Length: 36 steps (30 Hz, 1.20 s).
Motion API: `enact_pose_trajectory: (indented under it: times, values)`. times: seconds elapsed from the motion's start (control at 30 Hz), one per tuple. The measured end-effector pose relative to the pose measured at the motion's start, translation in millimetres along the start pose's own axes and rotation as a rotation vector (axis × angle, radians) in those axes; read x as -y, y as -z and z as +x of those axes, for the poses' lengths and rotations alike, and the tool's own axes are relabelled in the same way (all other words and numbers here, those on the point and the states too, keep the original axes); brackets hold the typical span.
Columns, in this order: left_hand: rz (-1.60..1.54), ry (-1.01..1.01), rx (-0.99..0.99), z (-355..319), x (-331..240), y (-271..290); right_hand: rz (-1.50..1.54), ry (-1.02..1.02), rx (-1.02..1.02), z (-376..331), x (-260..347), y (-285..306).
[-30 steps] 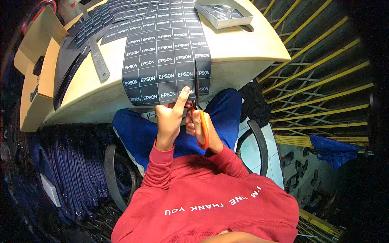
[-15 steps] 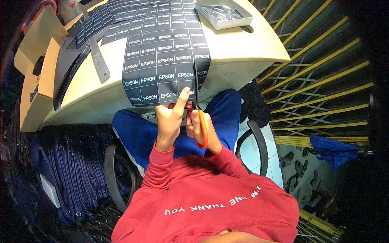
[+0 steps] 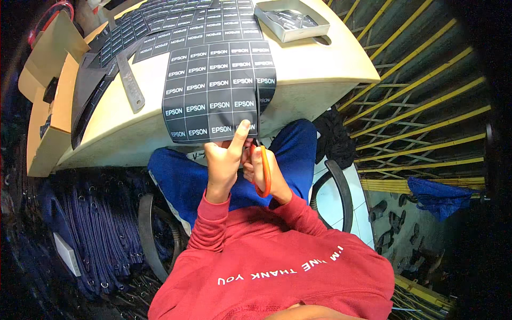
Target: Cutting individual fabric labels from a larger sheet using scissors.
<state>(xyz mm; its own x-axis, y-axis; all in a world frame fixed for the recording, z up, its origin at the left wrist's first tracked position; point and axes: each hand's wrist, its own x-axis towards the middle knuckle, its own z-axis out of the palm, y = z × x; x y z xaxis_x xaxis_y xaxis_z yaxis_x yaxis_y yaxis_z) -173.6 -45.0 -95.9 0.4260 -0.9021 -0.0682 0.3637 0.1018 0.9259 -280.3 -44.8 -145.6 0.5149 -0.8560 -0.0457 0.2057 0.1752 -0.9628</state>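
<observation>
My left hand (image 3: 223, 164) grips the near edge of a black sheet (image 3: 207, 95) printed with a grid of white-lettered labels, its thumb lying on top. The sheet drapes over the table's front edge toward me. Orange-handled scissors (image 3: 267, 178) are in my right hand (image 3: 279, 184), close beside the left. Their blades point away from me, at the sheet's right side. A slit runs there, with a strip of labels (image 3: 265, 81) to its right. How far the blades are apart is hard to make out.
More label sheets (image 3: 181, 24) cover the pale wooden table (image 3: 325, 61). A metal ruler (image 3: 129, 82) lies left of the held sheet. An open grey box (image 3: 296, 29) with dark pieces stands at the back right. A cardboard box (image 3: 50, 114) is at the left.
The sheet's near edge has dropped slightly toward me, and its surface looks flatter. Both hands keep their hold, the left thumb a little lower than before.
</observation>
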Motion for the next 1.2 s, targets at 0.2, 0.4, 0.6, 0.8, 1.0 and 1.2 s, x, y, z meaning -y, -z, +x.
enact_pose_trajectory:
  times: [0.2,0.4,0.6,0.8,1.0,1.2]
  values:
    - [-0.053,-0.123,0.001,-10.7,6.5,-4.6,-0.152,0.096,-0.032,6.5,3.8,8.7]
    - [-0.013,-0.079,0.064,-11.4,17.4,3.0,-0.205,0.069,-0.056,7.4,1.3,12.9]
    - [-0.056,-0.058,0.022,-14.7,10.1,-2.6,-0.225,0.053,-0.079,7.9,-5.5,16.2]
    - [-0.014,0.003,0.064,-17.3,7.4,-0.3,-0.256,0.044,-0.095,6.5,-0.3,14.9]
    - [-0.027,-0.022,0.066,-16.8,8.9,1.1,-0.281,0.028,-0.116,5.5,2.3,13.5]
    - [-0.029,0.024,0.058,-17.9,7.9,1.6,-0.285,0.036,-0.147,5.7,4.7,9.6]
